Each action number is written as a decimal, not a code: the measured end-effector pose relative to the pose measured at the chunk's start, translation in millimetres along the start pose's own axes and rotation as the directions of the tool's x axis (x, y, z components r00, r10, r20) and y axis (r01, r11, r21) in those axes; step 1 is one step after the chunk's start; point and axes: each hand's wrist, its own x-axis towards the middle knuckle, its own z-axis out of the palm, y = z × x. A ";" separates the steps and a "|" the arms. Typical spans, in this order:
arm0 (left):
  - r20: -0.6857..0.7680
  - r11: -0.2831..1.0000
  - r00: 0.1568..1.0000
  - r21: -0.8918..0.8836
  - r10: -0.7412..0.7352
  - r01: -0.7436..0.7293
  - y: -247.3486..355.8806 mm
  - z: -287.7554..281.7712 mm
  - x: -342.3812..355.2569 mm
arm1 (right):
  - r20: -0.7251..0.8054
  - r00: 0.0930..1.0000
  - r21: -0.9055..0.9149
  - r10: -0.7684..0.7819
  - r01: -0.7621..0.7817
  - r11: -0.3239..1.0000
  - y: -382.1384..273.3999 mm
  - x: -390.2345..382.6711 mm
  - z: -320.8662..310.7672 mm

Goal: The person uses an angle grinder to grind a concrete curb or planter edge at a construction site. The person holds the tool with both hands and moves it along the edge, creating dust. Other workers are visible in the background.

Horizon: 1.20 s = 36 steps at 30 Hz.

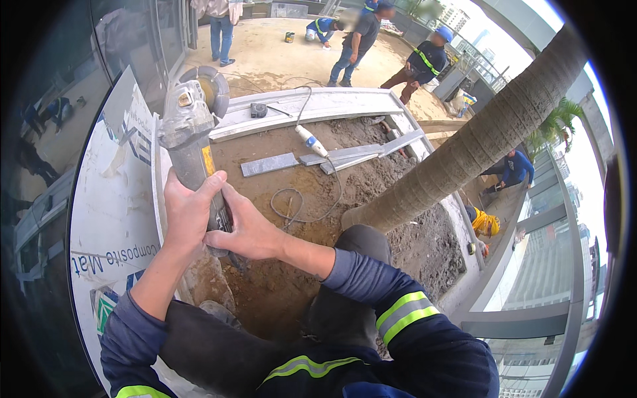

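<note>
Both hands grip a grey angle grinder point(187, 126), whose guard and disc point up toward the top left. My left hand point(189, 212) wraps its upper body. My right hand point(242, 229) closes round the lower end of the body. A printed white board point(109, 192) stands left of the grinder. Beyond it, on the planter's white ledge point(332, 103), lie a tape measure point(259, 110) and a thin rod. On the soil lie grey stone strips point(269, 165) and a cable with a white-and-blue connector point(310, 140).
A leaning palm trunk point(458, 152) rises at right from the soil bed, beside my knees. Several workers are around the planter, some beyond the ledge point(352, 46), others at right point(514, 169). A dark glass wall point(43, 146) lines the left; a glass railing point(537, 245) is at right.
</note>
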 end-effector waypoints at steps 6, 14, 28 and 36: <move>-0.070 0.987 0.985 0.030 0.160 -0.158 14.1 -19.5 -5.7 | -0.219 0.954 -0.051 -0.203 0.196 0.979 -1.4 28.5 40.2; 0.056 1.000 0.998 0.013 -0.008 0.007 1.0 -25.4 -16.4 | -0.347 0.934 -0.032 -0.083 0.076 0.997 16.4 1.6 53.8; 0.172 0.833 0.924 -0.401 -0.341 0.382 -11.8 -7.5 -19.5 | -0.323 0.945 -0.410 -0.040 -0.102 0.906 12.3 -38.4 38.4; 0.144 0.775 0.886 -0.437 -0.441 0.457 -25.0 -12.0 -14.6 | -0.262 0.965 -0.379 -0.011 -0.092 0.921 22.7 -37.8 38.7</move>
